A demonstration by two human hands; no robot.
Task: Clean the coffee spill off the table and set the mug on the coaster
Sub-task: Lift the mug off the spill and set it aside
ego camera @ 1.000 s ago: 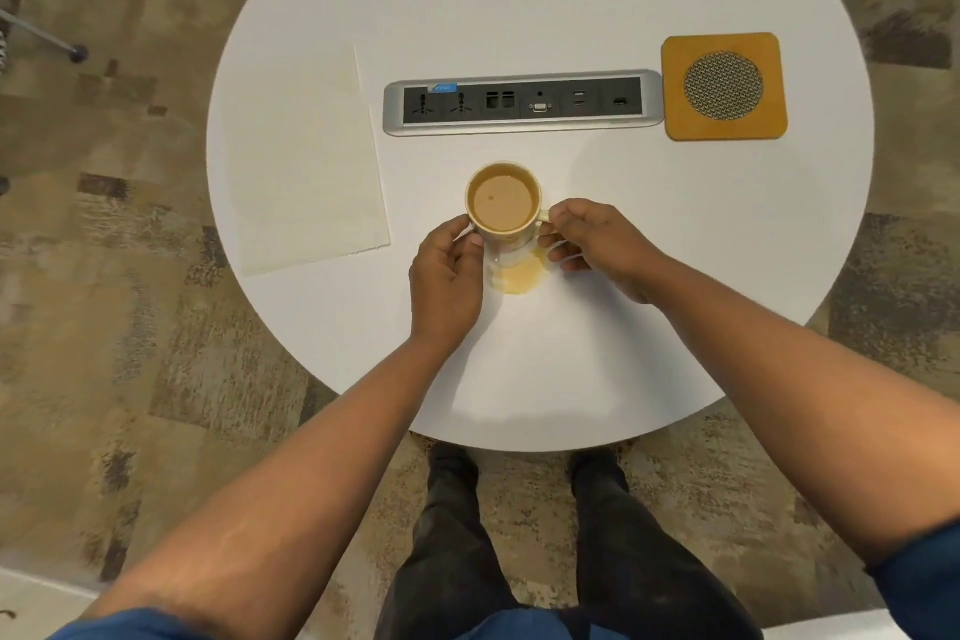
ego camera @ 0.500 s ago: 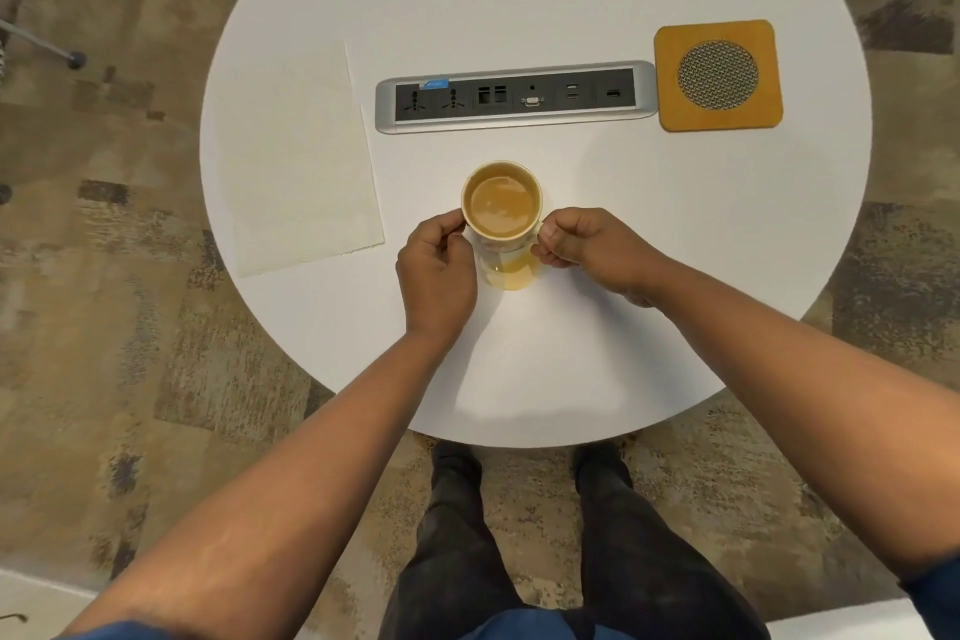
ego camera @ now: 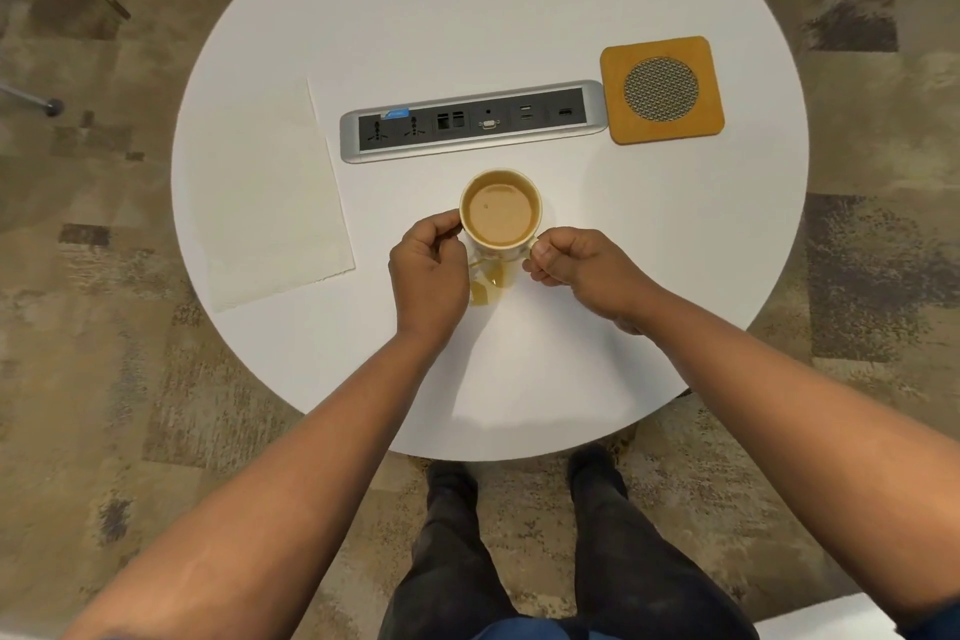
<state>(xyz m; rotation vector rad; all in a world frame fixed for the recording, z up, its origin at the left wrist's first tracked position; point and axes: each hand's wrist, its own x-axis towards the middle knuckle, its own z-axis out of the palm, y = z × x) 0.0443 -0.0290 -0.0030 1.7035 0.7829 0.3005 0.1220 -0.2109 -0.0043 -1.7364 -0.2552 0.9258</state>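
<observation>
A white mug (ego camera: 501, 213) full of milky coffee is at the middle of the round white table (ego camera: 467, 16). My left hand (ego camera: 428, 270) holds its left side with curled fingers. My right hand (ego camera: 576, 265) pinches the handle on its right side. A tan coffee spill (ego camera: 491, 288) lies on the table just under and in front of the mug, between my hands. The mug looks slightly raised above the spill. An orange square coaster (ego camera: 662, 88) with a round mesh centre lies at the back right.
A cream paper napkin (ego camera: 275, 203) lies flat on the table's left part. A grey power and data socket strip (ego camera: 470, 120) is set into the table behind the mug. Carpet floor surrounds the table; my legs stand below its near edge.
Both hands have closed more firmly round the mug, and it has risen a little, so more of the spill shows beneath it.
</observation>
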